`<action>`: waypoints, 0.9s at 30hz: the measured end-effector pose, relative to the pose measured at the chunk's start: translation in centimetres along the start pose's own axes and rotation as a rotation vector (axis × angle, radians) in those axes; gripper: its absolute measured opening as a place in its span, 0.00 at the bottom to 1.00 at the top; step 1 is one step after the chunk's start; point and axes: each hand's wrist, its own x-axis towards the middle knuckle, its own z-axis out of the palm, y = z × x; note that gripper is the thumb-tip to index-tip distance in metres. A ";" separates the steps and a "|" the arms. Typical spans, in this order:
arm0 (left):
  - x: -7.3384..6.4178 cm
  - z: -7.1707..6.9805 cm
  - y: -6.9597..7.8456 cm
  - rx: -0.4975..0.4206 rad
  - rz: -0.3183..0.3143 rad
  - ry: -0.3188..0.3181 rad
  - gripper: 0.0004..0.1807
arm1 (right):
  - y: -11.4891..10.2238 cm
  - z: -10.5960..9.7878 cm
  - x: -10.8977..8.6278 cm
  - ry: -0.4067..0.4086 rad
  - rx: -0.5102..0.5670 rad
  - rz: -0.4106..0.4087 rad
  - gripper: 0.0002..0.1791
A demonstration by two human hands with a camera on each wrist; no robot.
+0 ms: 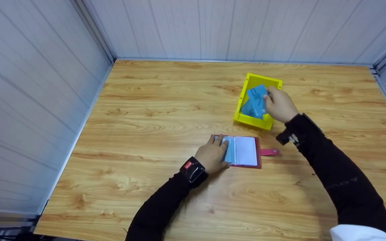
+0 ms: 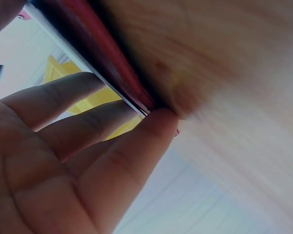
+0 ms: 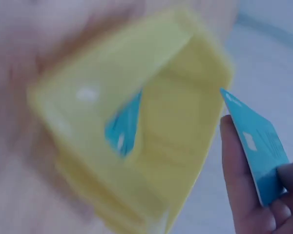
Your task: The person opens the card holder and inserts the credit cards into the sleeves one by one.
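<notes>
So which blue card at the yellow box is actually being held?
The raised blue card, pinched in the right hand; the lower blue card lies inside the yellow box, untouched.

Black sleeves (image 1: pixel 161 204) meet a glossy black left wristband (image 1: pixel 194 172), red-labelled.

I see a brown-grained tan surface (image 1: pixel 146 110), a yellow bin (image 1: pixel 253 122) toward its far edge, a dark-marked blue card (image 1: pixel 256 96), a red-bordered wallet (image 1: pixel 259 154).

My head view looks forward and down from above my grips, while close wrist views face past my left hand (image 1: pixel 211 156) and right hand (image 1: pixel 281 105), all sharing the yellow bin (image 1: pixel 253 122).
</notes>
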 end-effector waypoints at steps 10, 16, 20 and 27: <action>0.0 0.2 -0.2 0.005 0.006 0.003 0.45 | 1.7 4.7 -5.0 -0.089 0.430 0.040 0.07; 0.1 0.3 -0.1 0.020 -0.003 -0.006 0.45 | 3.0 7.5 -6.5 -0.182 0.558 0.138 0.08; 0.1 0.2 0.0 0.013 -0.013 -0.017 0.45 | 3.9 8.6 -6.8 -0.194 0.604 0.170 0.08; 0.2 0.1 -0.1 0.006 -0.020 -0.020 0.45 | 4.6 9.3 -7.2 -0.196 0.687 0.216 0.08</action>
